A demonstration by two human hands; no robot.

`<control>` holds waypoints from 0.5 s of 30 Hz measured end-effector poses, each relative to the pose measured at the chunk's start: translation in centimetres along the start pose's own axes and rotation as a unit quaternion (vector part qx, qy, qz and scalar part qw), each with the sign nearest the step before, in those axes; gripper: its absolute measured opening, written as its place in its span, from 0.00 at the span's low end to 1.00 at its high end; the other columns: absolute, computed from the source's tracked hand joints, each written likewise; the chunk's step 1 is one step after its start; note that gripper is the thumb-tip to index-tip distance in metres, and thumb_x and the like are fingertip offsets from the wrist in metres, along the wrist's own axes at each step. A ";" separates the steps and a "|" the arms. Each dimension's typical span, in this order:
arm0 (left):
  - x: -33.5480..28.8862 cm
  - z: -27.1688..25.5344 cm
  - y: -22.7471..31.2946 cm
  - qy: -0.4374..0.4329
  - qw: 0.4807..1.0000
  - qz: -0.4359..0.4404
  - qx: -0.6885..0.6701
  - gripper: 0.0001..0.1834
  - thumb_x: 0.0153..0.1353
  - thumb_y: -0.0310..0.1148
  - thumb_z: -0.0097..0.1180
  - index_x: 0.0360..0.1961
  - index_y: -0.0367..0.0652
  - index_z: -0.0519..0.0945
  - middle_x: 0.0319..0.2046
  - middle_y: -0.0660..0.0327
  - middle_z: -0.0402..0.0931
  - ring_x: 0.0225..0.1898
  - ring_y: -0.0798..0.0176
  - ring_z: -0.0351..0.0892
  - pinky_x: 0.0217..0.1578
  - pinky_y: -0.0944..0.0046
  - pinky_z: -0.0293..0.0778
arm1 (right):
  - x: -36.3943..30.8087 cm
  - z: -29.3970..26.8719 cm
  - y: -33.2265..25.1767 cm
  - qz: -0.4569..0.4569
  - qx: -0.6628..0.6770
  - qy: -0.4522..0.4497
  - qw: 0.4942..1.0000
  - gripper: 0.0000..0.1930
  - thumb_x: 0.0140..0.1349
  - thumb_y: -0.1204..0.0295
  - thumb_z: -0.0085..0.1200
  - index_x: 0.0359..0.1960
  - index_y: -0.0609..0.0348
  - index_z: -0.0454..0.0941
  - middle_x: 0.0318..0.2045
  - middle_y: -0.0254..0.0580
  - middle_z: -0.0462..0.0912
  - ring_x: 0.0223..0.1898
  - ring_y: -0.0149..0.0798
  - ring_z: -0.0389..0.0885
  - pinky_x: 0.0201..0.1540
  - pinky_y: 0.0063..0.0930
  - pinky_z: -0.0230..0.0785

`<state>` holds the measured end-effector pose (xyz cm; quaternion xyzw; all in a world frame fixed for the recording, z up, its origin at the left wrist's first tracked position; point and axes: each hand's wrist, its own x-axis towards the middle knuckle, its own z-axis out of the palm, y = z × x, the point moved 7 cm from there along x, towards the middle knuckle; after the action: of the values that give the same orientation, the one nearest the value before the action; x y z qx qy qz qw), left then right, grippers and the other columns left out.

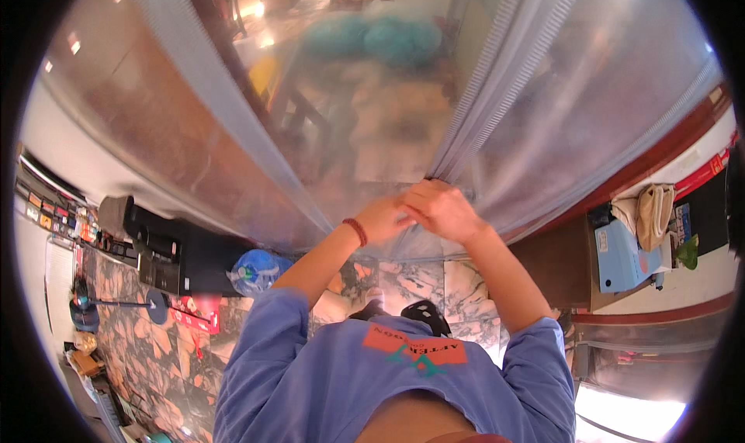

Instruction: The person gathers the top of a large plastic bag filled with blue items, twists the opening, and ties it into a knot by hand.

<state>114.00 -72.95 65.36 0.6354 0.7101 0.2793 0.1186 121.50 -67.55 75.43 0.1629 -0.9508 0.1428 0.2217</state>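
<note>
A clear plastic door curtain (pixel 334 156) hangs in front of me, with ribbed grey strips along its edges. One pair of these edge strips (pixel 485 82) runs down to my hands. My right hand (pixel 444 209) is closed at the lower visible part of that strip, fingers bent around the edge. Against it, my left hand (pixel 382 221) has its fingers pinched together, and what lies between them is hidden. A dark red bead bracelet (pixel 356 231) circles my left wrist.
Large teal bundles (pixel 372 39) show blurred through the plastic. At left are a black cabinet (pixel 206 257), a blue-tinted water bottle (pixel 259 272) and a red bag (pixel 195 314) on the marble-patterned floor (pixel 147 346). A light blue box (pixel 622 257) stands on a brown cabinet (pixel 543 268) at right.
</note>
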 end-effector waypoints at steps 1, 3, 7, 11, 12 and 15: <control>2.1 -0.5 -2.7 -0.002 1.000 0.002 0.002 0.12 0.62 0.33 0.53 0.47 0.45 0.78 0.42 0.55 0.80 0.44 0.49 0.78 0.44 0.54 0.74 | 0.9 -0.8 2.8 0.006 0.056 0.034 0.998 0.06 0.54 0.71 0.58 0.26 0.57 0.73 0.27 0.42 0.74 0.36 0.46 0.75 0.39 0.38 0.68; 5.6 -2.7 -9.5 0.113 0.979 -0.034 -0.165 0.14 0.62 0.31 0.52 0.49 0.44 0.77 0.46 0.56 0.80 0.46 0.50 0.79 0.47 0.57 0.75 | 2.4 -0.6 9.3 0.042 0.006 0.001 0.999 0.06 0.54 0.71 0.57 0.26 0.57 0.74 0.28 0.43 0.74 0.37 0.46 0.75 0.41 0.38 0.68; 9.3 -11.0 -18.2 0.264 0.951 -0.145 -0.071 0.17 0.60 0.29 0.54 0.51 0.48 0.76 0.47 0.56 0.80 0.47 0.51 0.80 0.48 0.57 0.75 | -1.5 -0.4 26.1 0.155 -0.354 -0.125 0.914 0.04 0.58 0.70 0.52 0.28 0.54 0.76 0.30 0.40 0.77 0.42 0.43 0.74 0.58 0.41 0.59; 7.4 -18.5 -25.7 0.382 0.887 -0.234 0.114 0.16 0.60 0.28 0.54 0.50 0.49 0.75 0.45 0.59 0.81 0.45 0.54 0.81 0.46 0.58 0.76 | -6.3 -2.5 38.3 0.305 -0.462 -0.192 0.810 0.07 0.60 0.67 0.48 0.31 0.52 0.78 0.33 0.39 0.78 0.44 0.41 0.75 0.65 0.46 0.50; 7.2 -19.3 -26.6 0.397 0.871 -0.261 0.122 0.15 0.61 0.28 0.53 0.50 0.49 0.76 0.45 0.60 0.81 0.45 0.55 0.81 0.45 0.59 0.76 | -7.8 -2.9 41.2 0.331 -0.451 -0.214 0.801 0.07 0.61 0.67 0.48 0.32 0.52 0.78 0.34 0.40 0.78 0.45 0.41 0.75 0.65 0.46 0.51; 5.9 -21.7 -29.0 0.406 0.819 -0.372 0.161 0.13 0.63 0.27 0.51 0.49 0.48 0.76 0.45 0.61 0.81 0.45 0.58 0.82 0.45 0.61 0.76 | -7.1 -4.7 47.3 0.354 -0.466 -0.195 0.787 0.08 0.59 0.71 0.47 0.35 0.54 0.78 0.35 0.42 0.78 0.46 0.43 0.74 0.64 0.45 0.52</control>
<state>77.48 -73.64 68.29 0.1623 0.9112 0.3278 -0.1894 111.65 -21.34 66.71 -0.2837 -0.9157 -0.2843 0.0151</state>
